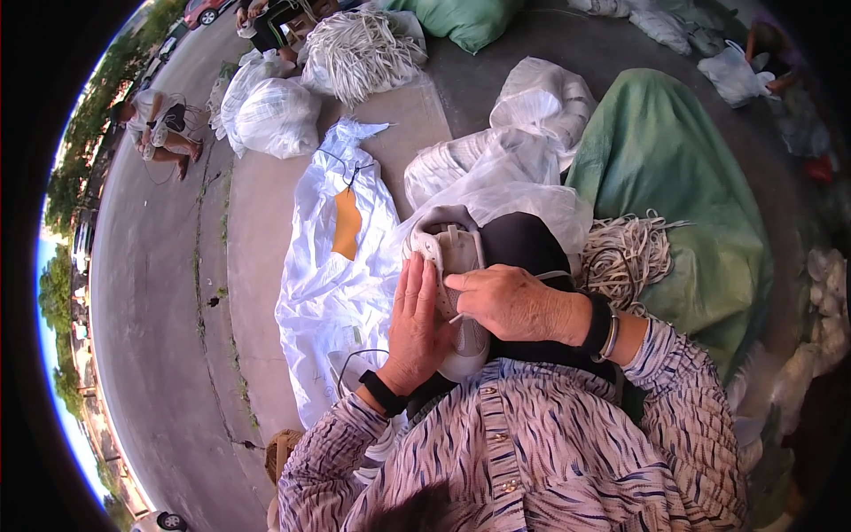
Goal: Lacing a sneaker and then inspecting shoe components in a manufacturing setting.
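Note:
A pale beige sneaker (461, 253) rests on my dark-trousered lap, its toe toward me and its dark-lined opening away from me. My left hand (417, 328) holds the shoe's left side, fingers stretched along the eyelet edge and thumb across the front. From the right, my right hand (510, 301) reaches over the lacing area with thumb and fingers pinched together. A short end of white shoelace (456, 319) shows just below those fingertips. The rest of the lace between the fingers is hidden.
A bundle of pale laces (625, 257) lies on a green sack (683, 168) to my right. White plastic sheeting (310, 284) covers the ground at left, bearing an orange piece (347, 223). Stuffed white bags (275, 115) stand farther off. Another person (155, 124) sits at far left.

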A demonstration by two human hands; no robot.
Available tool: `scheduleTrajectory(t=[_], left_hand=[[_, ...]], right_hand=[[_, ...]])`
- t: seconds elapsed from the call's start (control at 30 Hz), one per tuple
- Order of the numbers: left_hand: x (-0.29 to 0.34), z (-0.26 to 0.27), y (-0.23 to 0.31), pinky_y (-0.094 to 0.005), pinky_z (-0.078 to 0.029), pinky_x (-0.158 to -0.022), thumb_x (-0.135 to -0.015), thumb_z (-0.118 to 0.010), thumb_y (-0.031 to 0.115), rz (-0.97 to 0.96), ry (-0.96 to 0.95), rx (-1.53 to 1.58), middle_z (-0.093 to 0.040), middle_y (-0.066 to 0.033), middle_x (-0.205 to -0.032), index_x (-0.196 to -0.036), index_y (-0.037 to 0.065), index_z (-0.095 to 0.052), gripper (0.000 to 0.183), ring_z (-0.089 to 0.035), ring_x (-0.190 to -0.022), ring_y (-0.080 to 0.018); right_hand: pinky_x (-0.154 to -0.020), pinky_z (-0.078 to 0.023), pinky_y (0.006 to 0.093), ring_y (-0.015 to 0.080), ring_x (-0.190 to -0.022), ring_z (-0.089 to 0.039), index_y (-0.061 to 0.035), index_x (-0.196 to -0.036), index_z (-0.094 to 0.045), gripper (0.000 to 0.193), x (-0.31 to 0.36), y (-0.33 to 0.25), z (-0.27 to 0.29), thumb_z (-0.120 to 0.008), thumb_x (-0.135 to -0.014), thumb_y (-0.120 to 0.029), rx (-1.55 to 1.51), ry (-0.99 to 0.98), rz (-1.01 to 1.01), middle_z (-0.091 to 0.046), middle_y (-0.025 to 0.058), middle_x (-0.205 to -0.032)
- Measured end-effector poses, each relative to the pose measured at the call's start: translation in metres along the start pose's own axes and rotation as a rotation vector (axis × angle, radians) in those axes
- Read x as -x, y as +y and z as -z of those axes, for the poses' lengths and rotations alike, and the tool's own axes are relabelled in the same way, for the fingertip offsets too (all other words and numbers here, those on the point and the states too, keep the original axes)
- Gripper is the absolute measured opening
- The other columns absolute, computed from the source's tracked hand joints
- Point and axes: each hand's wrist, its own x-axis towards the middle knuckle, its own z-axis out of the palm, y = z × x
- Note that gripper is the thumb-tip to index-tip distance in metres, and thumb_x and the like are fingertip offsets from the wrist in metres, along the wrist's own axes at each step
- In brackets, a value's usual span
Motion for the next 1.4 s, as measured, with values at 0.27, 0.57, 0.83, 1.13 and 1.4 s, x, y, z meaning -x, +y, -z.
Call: scheduleTrajectory(t=[0.27,0.57,0.83,1.13,1.4], left_hand=[[0.005,0.006,0.011,-0.0437,-0.029,-0.106,-0.071,-0.064,0.003,0.080,0.013,-0.162,-0.026,-0.0186,-0.145,-0.139,0.006,-0.032,0.075,-0.026,-0.133,-0.0390],[0.000,0.006,0.008,-0.0406,-0.031,-0.102,-0.065,-0.072,-0.002,0.232,0.165,0.075,-0.042,-0.0133,-0.135,-0.113,0.011,-0.054,0.053,-0.038,-0.123,-0.0315],[-0.014,-0.002,0.000,-0.0431,-0.033,-0.097,-0.060,-0.075,0.012,0.228,0.175,0.017,-0.038,-0.0187,-0.136,-0.106,0.011,-0.049,0.052,-0.038,-0.118,-0.0369],[-0.009,-0.006,-0.012,-0.0432,-0.031,-0.097,-0.060,-0.073,0.013,0.179,0.194,0.067,-0.036,-0.0188,-0.138,-0.105,0.011,-0.049,0.051,-0.038,-0.116,-0.0362],[-0.009,-0.006,-0.013,-0.0435,-0.033,-0.095,-0.060,-0.073,0.015,0.164,0.224,0.065,-0.037,-0.0181,-0.137,-0.106,0.013,-0.050,0.052,-0.039,-0.114,-0.0366]], right_hand=[[-0.070,-0.050,0.0313,0.0250,-0.081,-0.063,0.0016,-0.079,-0.061,0.006,0.001,-0.007,-0.003,-0.057,-0.078,-0.003,-0.367,0.319,-0.103,-0.062,0.0122,-0.087],[-0.058,-0.049,0.0263,0.0138,-0.061,-0.062,0.0015,-0.086,-0.057,0.007,0.033,-0.004,-0.020,-0.059,-0.082,-0.004,-0.619,0.385,-0.537,-0.064,0.0087,-0.067],[-0.058,-0.048,0.0372,0.0300,-0.065,-0.063,-0.0022,-0.082,-0.056,0.005,0.025,-0.008,-0.021,-0.059,-0.079,-0.004,-0.336,0.292,-0.511,-0.060,0.0156,-0.066],[-0.054,-0.047,0.0398,0.0358,-0.064,-0.061,-0.0012,-0.075,-0.051,0.006,0.014,-0.012,-0.031,-0.057,-0.075,0.000,-0.225,0.304,-0.580,-0.058,0.0171,-0.063],[-0.055,-0.048,0.0417,0.0380,-0.065,-0.061,-0.0002,-0.075,-0.052,0.006,0.008,-0.015,-0.024,-0.056,-0.071,0.002,-0.183,0.253,-0.628,-0.058,0.0190,-0.063]])
